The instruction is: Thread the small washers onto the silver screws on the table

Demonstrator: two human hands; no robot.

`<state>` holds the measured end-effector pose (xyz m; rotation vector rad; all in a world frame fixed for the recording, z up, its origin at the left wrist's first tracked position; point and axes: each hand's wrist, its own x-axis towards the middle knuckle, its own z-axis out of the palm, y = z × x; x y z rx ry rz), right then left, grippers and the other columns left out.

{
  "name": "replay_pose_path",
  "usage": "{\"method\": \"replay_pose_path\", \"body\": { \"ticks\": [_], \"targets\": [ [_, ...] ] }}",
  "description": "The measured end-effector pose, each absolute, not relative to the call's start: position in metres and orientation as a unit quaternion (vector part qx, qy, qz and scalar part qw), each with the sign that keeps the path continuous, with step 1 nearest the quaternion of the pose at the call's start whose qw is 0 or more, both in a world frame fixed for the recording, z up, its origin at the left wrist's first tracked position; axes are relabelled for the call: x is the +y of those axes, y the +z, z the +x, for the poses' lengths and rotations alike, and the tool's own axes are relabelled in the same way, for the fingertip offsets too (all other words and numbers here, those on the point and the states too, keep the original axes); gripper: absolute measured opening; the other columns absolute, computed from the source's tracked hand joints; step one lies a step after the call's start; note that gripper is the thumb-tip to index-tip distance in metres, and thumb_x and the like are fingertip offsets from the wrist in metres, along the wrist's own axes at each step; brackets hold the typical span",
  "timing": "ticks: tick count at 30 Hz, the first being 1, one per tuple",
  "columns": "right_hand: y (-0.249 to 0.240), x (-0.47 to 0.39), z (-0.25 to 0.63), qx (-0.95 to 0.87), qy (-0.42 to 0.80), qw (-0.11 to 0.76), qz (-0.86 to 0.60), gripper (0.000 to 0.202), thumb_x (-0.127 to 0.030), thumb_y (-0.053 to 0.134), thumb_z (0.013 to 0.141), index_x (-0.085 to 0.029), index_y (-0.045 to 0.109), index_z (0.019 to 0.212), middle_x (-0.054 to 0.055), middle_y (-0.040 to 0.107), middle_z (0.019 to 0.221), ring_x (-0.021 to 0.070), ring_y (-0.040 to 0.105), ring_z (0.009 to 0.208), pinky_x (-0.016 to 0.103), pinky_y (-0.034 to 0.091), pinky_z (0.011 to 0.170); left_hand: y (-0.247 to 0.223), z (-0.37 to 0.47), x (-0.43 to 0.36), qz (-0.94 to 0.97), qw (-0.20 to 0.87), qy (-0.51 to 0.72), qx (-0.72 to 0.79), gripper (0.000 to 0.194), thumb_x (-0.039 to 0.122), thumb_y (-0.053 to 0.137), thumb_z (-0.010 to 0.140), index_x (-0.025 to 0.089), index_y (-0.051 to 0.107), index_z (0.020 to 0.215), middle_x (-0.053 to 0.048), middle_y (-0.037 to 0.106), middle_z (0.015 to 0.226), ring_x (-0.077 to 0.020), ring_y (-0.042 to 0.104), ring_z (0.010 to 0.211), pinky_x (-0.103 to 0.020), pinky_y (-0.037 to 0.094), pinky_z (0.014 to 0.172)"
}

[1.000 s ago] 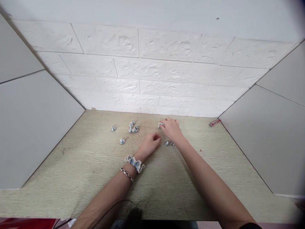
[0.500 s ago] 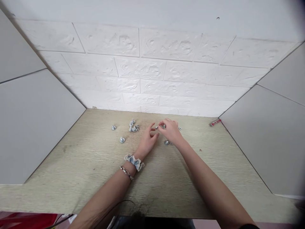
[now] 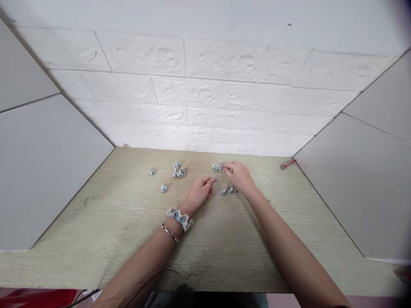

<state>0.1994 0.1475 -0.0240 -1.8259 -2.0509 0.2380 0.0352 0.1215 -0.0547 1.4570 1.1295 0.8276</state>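
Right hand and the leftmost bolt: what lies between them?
The head view shows a bolt cluster, then a small metal pile beside the right hand.

A slim red-and-silver cylinder [image 3: 287,164] lies at 3 o'clock from the view's middle, near the corner between the white brick-patterned wall [image 3: 205,92] at 12 and the smooth grey right-hand panel [image 3: 356,171]. A matching grey left-hand panel [image 3: 54,171] stands at 9 o'clock; a partly visible red item [image 3: 41,298] lies at 8.
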Motion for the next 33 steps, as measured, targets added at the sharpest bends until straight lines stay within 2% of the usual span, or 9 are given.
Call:
{"method": "replay_pose_path", "body": {
  "ticks": [4,9,14,16,19,23,28,33],
  "targets": [
    [-0.014,0.169,0.193,-0.77,0.003,0.082,-0.632,0.019,-0.024,0.05,0.085,-0.023,0.069,0.09,0.007,0.059,0.097,0.022,0.053,0.097,0.036,0.032,0.082,-0.057,0.036,0.123,0.571,0.565,0.356,0.477,0.026,0.038,0.046,0.081,0.013,0.055,0.081,0.001,0.053,0.061,-0.0069,0.046,0.044,-0.017,0.033,0.041],
    [-0.01,0.176,0.182,-0.8,-0.014,0.003,-0.599,0.015,-0.019,0.054,0.08,-0.02,0.069,0.084,0.01,0.058,0.096,0.0244,0.052,0.096,0.04,0.027,0.085,-0.057,0.037,0.124,0.557,0.582,0.346,0.481,0.017,0.028,0.047,0.08,0.012,0.054,0.079,-0.001,0.056,0.066,-0.0068,0.05,0.049,-0.016,0.039,0.044],
    [-0.007,0.179,0.179,-0.804,0.01,-0.008,-0.594,0.023,-0.014,0.047,0.081,-0.019,0.069,0.079,0.009,0.06,0.091,0.0226,0.053,0.091,0.041,0.026,0.086,-0.056,0.036,0.123,0.576,0.569,0.346,0.474,0.017,0.028,0.047,0.08,0.012,0.054,0.078,-0.001,0.056,0.066,-0.0069,0.049,0.05,-0.016,0.039,0.046],
    [-0.006,0.184,0.178,-0.804,-0.005,0.001,-0.595,0.023,-0.014,0.046,0.081,-0.02,0.068,0.082,0.01,0.059,0.094,0.0231,0.052,0.091,0.043,0.026,0.087,-0.057,0.036,0.123,0.587,0.561,0.343,0.472,0.019,0.03,0.047,0.08,0.013,0.053,0.076,-0.001,0.056,0.066,-0.0071,0.05,0.05,-0.017,0.039,0.046],
    [-0.008,0.195,0.175,-0.811,-0.054,0.007,-0.583,0.02,-0.014,0.051,0.08,-0.02,0.068,0.088,0.011,0.056,0.099,0.0259,0.048,0.097,0.05,0.021,0.093,-0.058,0.036,0.123,0.599,0.552,0.339,0.47,0.02,0.031,0.046,0.08,0.013,0.054,0.076,-0.001,0.055,0.067,-0.0076,0.05,0.051,-0.018,0.039,0.047],
    [-0.015,0.206,0.169,-0.81,-0.047,-0.024,-0.584,0.012,-0.018,0.06,0.077,-0.019,0.07,0.082,0.011,0.057,0.099,0.0285,0.047,0.101,0.058,0.012,0.097,-0.06,0.036,0.123,0.604,0.552,0.336,0.467,0.019,0.03,0.044,0.08,0.013,0.054,0.081,0.0,0.055,0.067,-0.0082,0.05,0.052,-0.018,0.04,0.048],
    [-0.019,0.21,0.167,-0.817,-0.009,-0.022,-0.577,0.013,-0.029,0.06,0.079,-0.022,0.07,0.084,0.009,0.058,0.103,0.0279,0.046,0.104,0.06,0.01,0.098,-0.06,0.035,0.123,0.622,0.54,0.333,0.458,0.018,0.029,0.044,0.08,0.014,0.053,0.079,0.0,0.055,0.067,-0.0089,0.051,0.053,-0.019,0.04,0.049],
    [-0.018,0.212,0.164,-0.795,0.0,-0.035,-0.605,0.012,-0.027,0.063,0.076,-0.017,0.069,0.081,0.011,0.059,0.104,0.0296,0.047,0.105,0.062,0.008,0.097,-0.057,0.036,0.121,0.619,0.54,0.331,0.465,0.017,0.027,0.043,0.081,0.014,0.054,0.079,0.0,0.055,0.068,-0.0091,0.051,0.054,-0.019,0.04,0.05]
  ]
}}
